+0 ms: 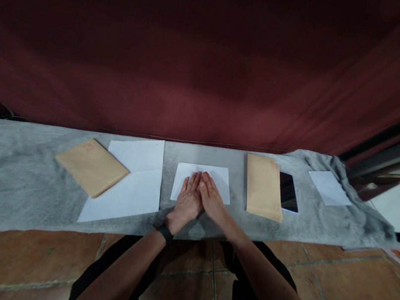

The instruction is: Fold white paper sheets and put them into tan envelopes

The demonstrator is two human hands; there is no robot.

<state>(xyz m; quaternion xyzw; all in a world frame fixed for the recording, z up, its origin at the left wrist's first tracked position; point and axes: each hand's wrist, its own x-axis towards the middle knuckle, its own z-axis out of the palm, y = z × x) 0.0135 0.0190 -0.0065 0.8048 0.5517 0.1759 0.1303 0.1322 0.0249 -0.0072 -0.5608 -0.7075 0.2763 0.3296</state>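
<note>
Straight ahead of me, a white folded sheet of paper (220, 180) lies on the grey cloth. My left hand (189, 198) rests flat on its middle, fingers stretched out, with a dark band on the wrist. My right hand (211, 197) lies flat beside it, its fingertips meeting those of the left hand over the paper. Neither hand grips anything. Part of the paper is hidden beneath both hands.
Left of me, brown envelopes (88, 166) overlap a larger white sheet (137, 188). On the right lie more brown envelopes (263, 189), a dark phone (288, 192) partly under them, and a small white paper (329, 188). The grey cloth (13, 167) covers the long surface; a red curtain (193, 94) hangs behind.
</note>
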